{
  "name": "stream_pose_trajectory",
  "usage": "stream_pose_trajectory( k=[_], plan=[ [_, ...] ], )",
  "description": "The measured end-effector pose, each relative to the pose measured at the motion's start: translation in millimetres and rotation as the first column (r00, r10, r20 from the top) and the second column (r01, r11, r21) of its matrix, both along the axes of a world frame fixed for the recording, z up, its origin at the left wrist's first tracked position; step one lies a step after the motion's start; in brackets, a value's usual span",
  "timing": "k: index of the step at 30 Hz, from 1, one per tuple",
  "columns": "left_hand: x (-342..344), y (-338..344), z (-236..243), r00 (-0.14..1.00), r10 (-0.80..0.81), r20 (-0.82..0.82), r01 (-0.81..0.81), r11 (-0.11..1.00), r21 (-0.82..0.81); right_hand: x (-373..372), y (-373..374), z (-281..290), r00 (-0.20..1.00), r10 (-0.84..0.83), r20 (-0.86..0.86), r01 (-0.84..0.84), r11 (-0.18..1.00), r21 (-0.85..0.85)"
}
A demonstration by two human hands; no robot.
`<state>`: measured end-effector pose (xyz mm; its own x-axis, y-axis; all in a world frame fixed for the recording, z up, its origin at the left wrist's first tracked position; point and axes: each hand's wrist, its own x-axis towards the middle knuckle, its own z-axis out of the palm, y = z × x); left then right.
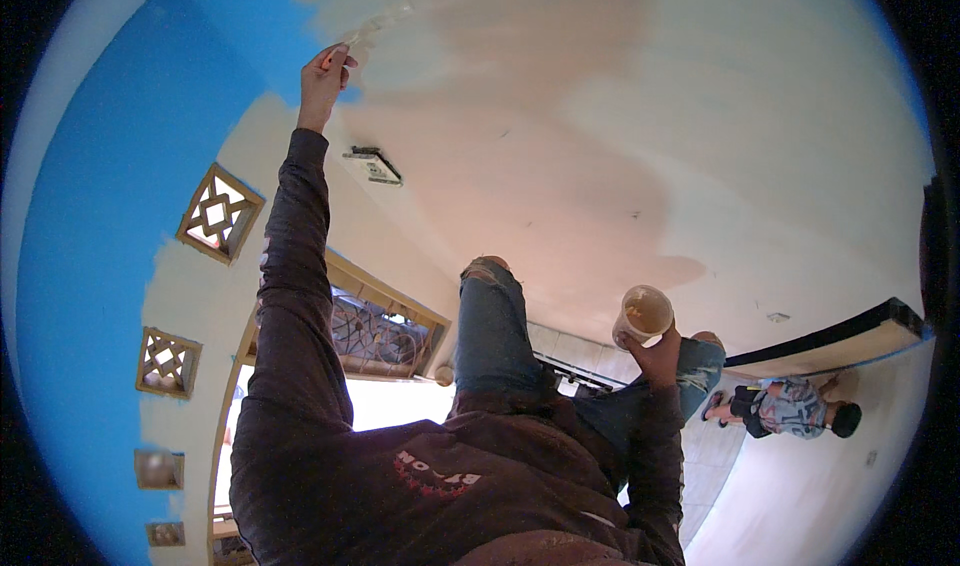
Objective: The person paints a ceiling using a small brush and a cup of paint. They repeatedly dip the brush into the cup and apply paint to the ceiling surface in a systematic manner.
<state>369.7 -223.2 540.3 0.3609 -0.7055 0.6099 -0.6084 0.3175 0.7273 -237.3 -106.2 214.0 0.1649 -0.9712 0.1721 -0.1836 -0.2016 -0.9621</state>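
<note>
My left hand (pixel 326 78) is raised high at the upper left, its fingers closed round what looks like a small paintbrush (pixel 350 40). An orange bit of it shows between the fingers, but most of the tool is hidden or too faint to make out. The hand is at the wall (pixel 540 116), where bright blue paint (pixel 240 26) meets a pale beige coat. Lower right, in front of my knee, my right hand (pixel 660 354) grips a light plastic cup (pixel 645 314). Its mouth faces up, and beige paint shows on the inside.
A switch plate (pixel 375 165) is on the wall below my left hand. Lattice vent openings (pixel 219 214) and a grilled window (pixel 385 331) lie to the left. At the right, another person (pixel 795 408) is below a dark-edged ledge (pixel 850 339).
</note>
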Motion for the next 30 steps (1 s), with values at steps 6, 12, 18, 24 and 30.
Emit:
stream_pose_trajectory(
  k=[6, 12, 18, 24, 30],
  plan=[
    [50, 21, -28, 0.993, 0.090, -0.079, -0.099, 0.989, -0.111, 0, 1, -2, 1.000, 0.004, 0.010, -0.004, 1.000, 0.002],
    [99, 2, -64, 0.628, 0.735, 0.256, -0.636, 0.674, -0.376, -5, -5, -20, 1.000, 0.011, 0.001, -0.011, 1.000, -0.005],
    [112, -51, -61, 0.490, 0.787, 0.375, -0.688, 0.613, -0.388, -5, -14, -34, 1.000, 0.008, -0.006, -0.008, 1.000, -0.009],
    [21, -67, -87, 0.569, 0.740, 0.358, -0.589, 0.671, -0.451, -3, -11, -44, 1.000, 0.004, -0.010, -0.004, 1.000, -0.014],
    [-69, -45, -87, 0.685, 0.639, 0.350, -0.513, 0.764, -0.390, -8, -12, -48, 1.000, -0.005, -0.029, 0.005, 1.000, -0.014]
  ],
)
